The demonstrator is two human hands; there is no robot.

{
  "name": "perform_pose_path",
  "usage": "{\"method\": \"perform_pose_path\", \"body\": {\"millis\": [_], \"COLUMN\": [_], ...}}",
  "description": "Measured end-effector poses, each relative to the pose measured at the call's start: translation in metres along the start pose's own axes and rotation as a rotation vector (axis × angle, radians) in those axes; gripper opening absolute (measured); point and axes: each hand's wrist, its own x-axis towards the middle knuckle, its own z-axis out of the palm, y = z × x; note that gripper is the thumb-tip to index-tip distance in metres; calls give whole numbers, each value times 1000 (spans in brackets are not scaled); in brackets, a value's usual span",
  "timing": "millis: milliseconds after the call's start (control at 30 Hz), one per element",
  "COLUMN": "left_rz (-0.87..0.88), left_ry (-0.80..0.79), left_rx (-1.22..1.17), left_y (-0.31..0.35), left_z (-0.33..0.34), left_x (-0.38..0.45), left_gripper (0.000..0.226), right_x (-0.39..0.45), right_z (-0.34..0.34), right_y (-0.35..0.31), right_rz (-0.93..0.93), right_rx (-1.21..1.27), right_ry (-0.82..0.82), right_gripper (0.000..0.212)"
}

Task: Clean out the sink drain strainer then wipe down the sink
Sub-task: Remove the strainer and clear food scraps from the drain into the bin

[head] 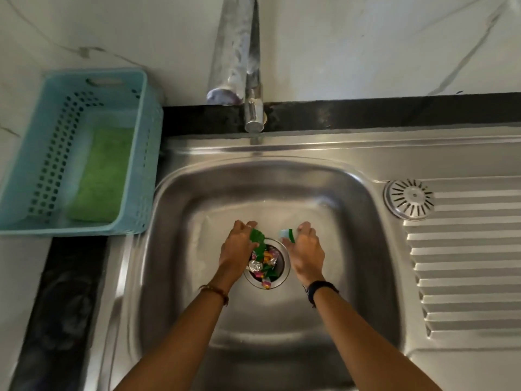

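The steel sink [366, 249] has a round drain strainer [284, 266] at its middle, filled with foil and coloured wrapper scraps [266, 265]. My left hand [238, 246] rests over the strainer's left edge, fingers closed on a green scrap [257, 236]. On the strainer's right side, my right hand [306, 253] pinches a small white and green piece [287, 234]. Both forearms reach in from the bottom of the view.
A light blue perforated basket [42, 165] stands on the counter at the left with a green scrub pad [101, 176] inside. The chrome tap [239, 60] overhangs the basin from the back. A round slotted cover [409, 198] lies on the ribbed drainboard [465, 263] at the right.
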Motion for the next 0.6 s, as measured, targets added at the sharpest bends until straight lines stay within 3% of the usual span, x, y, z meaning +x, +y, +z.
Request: {"method": "perform_pose_path", "body": {"millis": [200,333,433,600], "left_rz": [88,45,21,-6], "left_ry": [29,62,103,157], "left_rx": [121,-3,-81,-136], "left_y": [-5,-8,-12,-11], "left_z": [5,8,10,8], "left_x": [12,10,3,-5], "left_gripper": [29,15,10,7], "right_x": [9,1,-13,-21], "right_z": [19,24,32,42], "right_y": [-1,0,3,4], "right_rz": [-58,-31,-2,-95], "right_rx": [-116,-5,102,-84], "right_ry": [9,-20,-151,-212], "right_gripper": [24,20,16,21]}}
